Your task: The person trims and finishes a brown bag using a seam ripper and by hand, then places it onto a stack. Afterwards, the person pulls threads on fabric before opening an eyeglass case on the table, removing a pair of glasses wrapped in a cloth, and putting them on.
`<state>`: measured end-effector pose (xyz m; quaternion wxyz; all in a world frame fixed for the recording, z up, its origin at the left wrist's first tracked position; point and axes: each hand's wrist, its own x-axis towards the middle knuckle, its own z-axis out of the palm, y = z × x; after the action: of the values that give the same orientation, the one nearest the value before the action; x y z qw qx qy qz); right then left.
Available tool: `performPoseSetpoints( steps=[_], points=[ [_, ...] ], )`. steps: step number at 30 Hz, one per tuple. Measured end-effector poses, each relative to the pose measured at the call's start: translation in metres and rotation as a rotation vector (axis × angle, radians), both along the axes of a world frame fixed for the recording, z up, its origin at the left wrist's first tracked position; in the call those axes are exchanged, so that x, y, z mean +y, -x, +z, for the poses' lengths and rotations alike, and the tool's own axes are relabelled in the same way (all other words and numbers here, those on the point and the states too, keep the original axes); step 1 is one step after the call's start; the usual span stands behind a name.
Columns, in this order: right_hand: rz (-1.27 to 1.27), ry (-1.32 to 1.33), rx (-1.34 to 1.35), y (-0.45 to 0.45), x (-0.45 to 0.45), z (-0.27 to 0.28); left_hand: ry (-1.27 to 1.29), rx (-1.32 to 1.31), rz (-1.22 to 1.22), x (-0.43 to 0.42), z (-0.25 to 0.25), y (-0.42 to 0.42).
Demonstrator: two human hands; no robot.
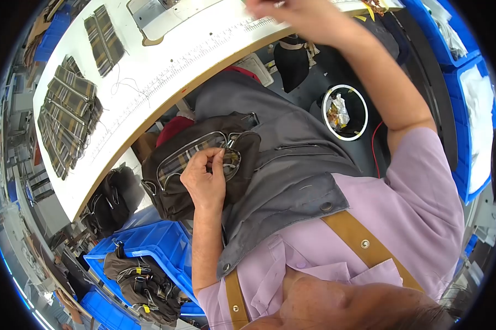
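Observation:
A dark brown fabric bag (187, 192) with light piping and a plaid panel rests on the person's lap. My left hand (205, 179) is over its plaid part, thumb and fingertips pinched together. What lies between them, if anything, is too small to make out. A metal clip (231, 142) on a strap shows just beyond the fingertips. My right hand (278, 10) is raised over the table's near edge, partly cut off at the top of the view. Its fingers are blurred.
The white table (165, 66) carries a stack of plaid zippered panels (66, 113), a single plaid panel (103, 41) and loose thread. A blue crate (165, 242) with brown bags stands lower left. A round bin (345, 113) and blue bins (470, 126) are at right.

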<state>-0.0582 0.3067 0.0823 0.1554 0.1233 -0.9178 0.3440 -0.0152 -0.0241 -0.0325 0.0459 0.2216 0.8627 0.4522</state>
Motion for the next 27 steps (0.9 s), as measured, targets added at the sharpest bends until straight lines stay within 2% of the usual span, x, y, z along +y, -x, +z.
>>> performPoseSetpoints(
  steps=[2,5,8,9,11,15,17,18,19,20,21,22,24,25,26,27],
  points=[
    [0.075,-0.121,0.109,0.033,-0.017,-0.025,0.002,-0.037,0.059,-0.001,-0.003,-0.001],
    [-0.001,-0.233,0.135,0.071,-0.036,-0.049,-0.053,-0.147,0.125,-0.006,-0.010,0.001],
    [-0.102,-0.281,0.036,0.078,-0.051,-0.048,-0.112,-0.198,0.140,-0.006,-0.013,0.002],
    [-0.163,-0.315,0.206,0.086,-0.054,-0.052,-0.130,-0.199,0.133,-0.005,-0.014,0.003],
    [-0.156,-0.265,0.278,0.077,-0.039,-0.055,-0.171,-0.243,0.139,-0.005,-0.020,0.002],
    [-0.221,-0.154,0.421,0.030,0.015,-0.013,-0.253,-0.277,0.148,-0.005,-0.025,0.000],
    [-0.459,-0.085,0.311,0.008,0.056,-0.010,-0.276,-0.283,0.155,-0.004,-0.025,0.000],
    [-0.640,-0.204,0.140,-0.004,0.074,-0.002,-0.279,-0.281,0.151,-0.004,-0.026,0.000],
    [-0.696,-0.363,0.225,-0.014,0.106,-0.014,-0.281,-0.279,0.150,-0.005,-0.027,0.000],
    [-0.751,-0.295,0.210,-0.025,0.131,-0.024,-0.281,-0.277,0.152,-0.006,-0.028,0.000],
    [-0.831,-0.443,0.166,-0.036,0.144,-0.026,-0.309,-0.296,0.160,-0.005,-0.028,0.000],
    [-0.710,-0.498,0.094,-0.047,0.165,-0.027,-0.334,-0.317,0.180,-0.003,-0.029,0.001],
    [-0.734,-0.444,0.077,-0.061,0.172,-0.035,-0.390,-0.378,0.218,-0.004,-0.030,0.000],
    [-0.770,-0.531,0.024,-0.065,0.169,-0.028,-0.433,-0.416,0.234,-0.002,-0.031,0.000],
    [-0.683,-0.763,0.096,-0.064,0.225,-0.058,-0.472,-0.452,0.251,-0.003,-0.032,0.001],
    [-0.694,-0.761,0.024,-0.066,0.231,-0.054,-0.494,-0.441,0.256,-0.004,-0.034,0.000]
  ],
)
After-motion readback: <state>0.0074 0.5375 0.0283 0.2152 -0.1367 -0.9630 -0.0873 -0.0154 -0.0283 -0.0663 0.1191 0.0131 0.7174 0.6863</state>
